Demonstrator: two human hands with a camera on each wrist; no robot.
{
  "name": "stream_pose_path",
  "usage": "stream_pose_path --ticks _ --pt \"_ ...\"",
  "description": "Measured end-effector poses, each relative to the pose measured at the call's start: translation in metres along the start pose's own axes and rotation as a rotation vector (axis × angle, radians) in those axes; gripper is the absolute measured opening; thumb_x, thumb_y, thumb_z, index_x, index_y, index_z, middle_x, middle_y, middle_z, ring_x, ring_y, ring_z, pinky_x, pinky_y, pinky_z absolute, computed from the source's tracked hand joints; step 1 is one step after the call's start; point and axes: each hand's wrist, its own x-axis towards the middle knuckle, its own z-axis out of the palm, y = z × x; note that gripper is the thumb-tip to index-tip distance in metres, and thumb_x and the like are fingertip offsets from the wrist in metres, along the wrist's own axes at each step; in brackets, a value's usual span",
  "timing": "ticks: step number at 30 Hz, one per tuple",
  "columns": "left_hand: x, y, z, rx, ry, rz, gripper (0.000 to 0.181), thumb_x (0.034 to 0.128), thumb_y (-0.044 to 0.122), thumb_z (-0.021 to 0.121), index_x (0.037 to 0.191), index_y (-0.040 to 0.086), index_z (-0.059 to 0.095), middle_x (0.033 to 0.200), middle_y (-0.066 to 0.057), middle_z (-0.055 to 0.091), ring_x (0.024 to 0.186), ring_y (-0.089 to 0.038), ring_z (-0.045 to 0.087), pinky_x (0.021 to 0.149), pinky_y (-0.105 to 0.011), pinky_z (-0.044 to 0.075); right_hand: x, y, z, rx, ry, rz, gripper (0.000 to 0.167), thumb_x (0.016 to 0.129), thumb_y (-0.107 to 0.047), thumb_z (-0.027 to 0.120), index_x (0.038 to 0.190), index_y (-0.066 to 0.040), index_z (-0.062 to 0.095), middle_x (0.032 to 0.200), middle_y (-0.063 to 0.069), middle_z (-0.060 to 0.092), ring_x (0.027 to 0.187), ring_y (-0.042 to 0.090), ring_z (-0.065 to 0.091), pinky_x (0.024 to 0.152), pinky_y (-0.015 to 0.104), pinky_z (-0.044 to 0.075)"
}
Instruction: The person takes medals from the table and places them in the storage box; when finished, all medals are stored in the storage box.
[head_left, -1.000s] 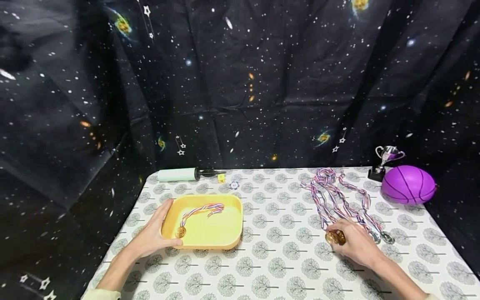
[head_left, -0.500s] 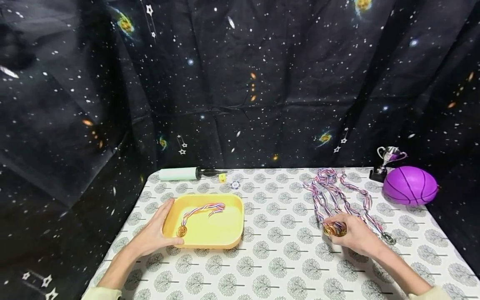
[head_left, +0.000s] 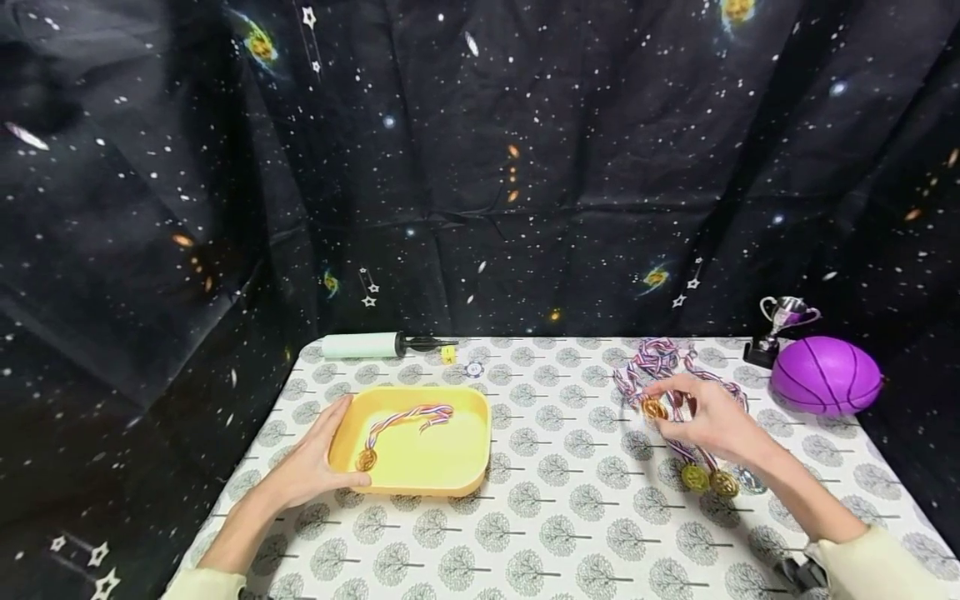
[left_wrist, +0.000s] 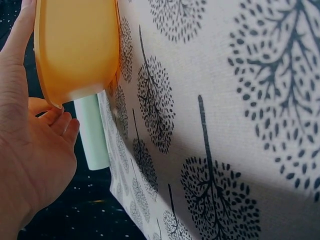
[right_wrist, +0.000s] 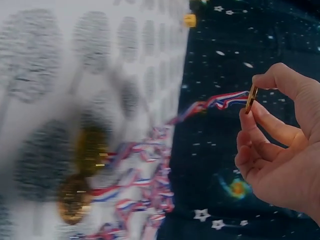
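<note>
My left hand (head_left: 311,467) grips the left side of a yellow plastic tray (head_left: 450,462), thumb on the near rim. In the left wrist view, curled fingers (left_wrist: 60,120) sit under the tray's corner. A gold medal (head_left: 366,460) with a striped ribbon lies inside. On the right, my right hand (head_left: 716,421) pinches another gold medal (head_left: 654,407) between thumb and fingers, raised above the table; the right wrist view shows this medal (right_wrist: 251,99) edge-on, its ribbon trailing to the pile. Below lie two gold medals (head_left: 694,477) and a silver medal (head_left: 750,481), partly behind my forearm.
Tangled red, white and blue ribbons (head_left: 656,358) lie behind my right hand. At the back right stand a silver trophy cup (head_left: 783,312) and a purple balloon (head_left: 825,377) with basketball lines. A mint-green hand pump (head_left: 360,345), yellow tag (head_left: 447,355) and round chip (head_left: 473,368) lie at the back left.
My right hand has lifted a gold medal from the group and moved it back and up, exposing the gold medals beneath. My left hand stays on the tray.
</note>
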Motion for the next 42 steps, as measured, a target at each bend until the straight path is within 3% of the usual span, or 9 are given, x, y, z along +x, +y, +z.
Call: stream_pose_path --ticks 2,4,6,10,14,20,32,38,42 --pt "0.001 0.001 0.000 -0.001 -0.002 0.002 0.138 0.0721 0.055 0.095 0.171 0.007 0.012 0.173 -0.024 0.018 0.155 -0.050 0.024 0.117 -0.073 0.030 0.008 -0.008 -0.007 -0.020 0.016 -0.051 0.052 0.082 -0.008 0.088 0.131 -0.008 0.072 0.128 0.019 0.071 0.083 0.018 0.058 0.064 0.037 0.053" --pt "0.001 0.001 0.000 -0.006 -0.004 0.005 0.138 0.0720 0.055 0.095 0.171 0.006 0.013 0.173 -0.024 0.018 0.156 -0.049 0.024 0.118 -0.072 0.029 0.016 -0.016 -0.014 -0.026 0.029 -0.100 0.050 0.082 -0.006 0.087 0.130 -0.007 0.073 0.121 0.015 0.073 0.079 0.017 0.058 0.063 0.033 0.054" --pt "0.002 0.001 0.000 -0.009 -0.005 0.009 0.138 0.0719 0.055 0.095 0.170 0.004 0.014 0.173 -0.023 0.018 0.156 -0.048 0.024 0.118 -0.071 0.030 0.026 -0.026 -0.020 -0.011 0.035 -0.124 0.047 0.083 -0.004 0.086 0.128 -0.005 0.073 0.109 0.014 0.072 0.066 0.015 0.054 0.052 0.027 0.049" --pt "0.001 -0.001 0.000 -0.006 -0.005 0.013 0.137 0.0713 0.056 0.095 0.169 0.001 0.016 0.173 -0.023 0.020 0.155 -0.048 0.026 0.119 -0.070 0.030 0.047 -0.051 -0.034 -0.048 0.073 -0.156 0.042 0.083 -0.004 0.085 0.124 -0.008 0.075 0.088 0.007 0.064 0.063 0.011 0.051 0.051 0.024 0.045" --pt "0.001 -0.002 0.000 0.004 -0.003 0.015 0.138 0.0711 0.057 0.095 0.169 0.001 0.016 0.173 -0.023 0.020 0.155 -0.048 0.027 0.118 -0.070 0.031 0.067 -0.083 -0.045 -0.103 0.098 -0.177 0.038 0.085 -0.007 0.084 0.122 -0.011 0.078 0.082 0.004 0.059 0.065 0.015 0.050 0.058 0.026 0.042" --pt "0.000 -0.001 -0.002 0.032 0.001 0.014 0.138 0.0715 0.060 0.094 0.170 0.005 0.014 0.173 -0.023 0.019 0.155 -0.049 0.026 0.118 -0.071 0.031 0.096 -0.128 -0.050 -0.095 0.112 -0.199 0.035 0.087 -0.009 0.083 0.121 -0.012 0.078 0.080 0.006 0.059 0.067 0.019 0.052 0.060 0.026 0.041" --pt "0.003 0.001 -0.003 0.047 -0.011 -0.005 0.138 0.0703 0.060 0.094 0.170 0.005 0.015 0.173 -0.022 0.020 0.155 -0.048 0.028 0.117 -0.071 0.032 0.136 -0.191 -0.017 0.013 0.088 -0.341 0.039 0.084 -0.011 0.083 0.123 -0.009 0.079 0.072 0.003 0.058 0.060 0.019 0.053 0.056 0.025 0.040" --pt "0.002 0.002 -0.003 0.059 -0.015 -0.009 0.139 0.0698 0.063 0.093 0.169 0.002 0.017 0.173 -0.023 0.021 0.155 -0.047 0.027 0.118 -0.070 0.032 0.146 -0.206 0.014 0.031 0.027 -0.346 0.039 0.084 -0.013 0.084 0.122 -0.010 0.080 0.071 0.004 0.060 0.066 0.020 0.053 0.060 0.030 0.041" --pt "0.002 0.002 -0.003 0.067 -0.013 -0.011 0.138 0.0702 0.063 0.093 0.169 0.002 0.017 0.173 -0.023 0.021 0.155 -0.047 0.028 0.118 -0.070 0.032 0.153 -0.209 0.039 0.018 -0.040 -0.344 0.036 0.083 -0.012 0.084 0.119 -0.008 0.081 0.085 0.003 0.072 0.064 0.019 0.052 0.059 0.031 0.040"
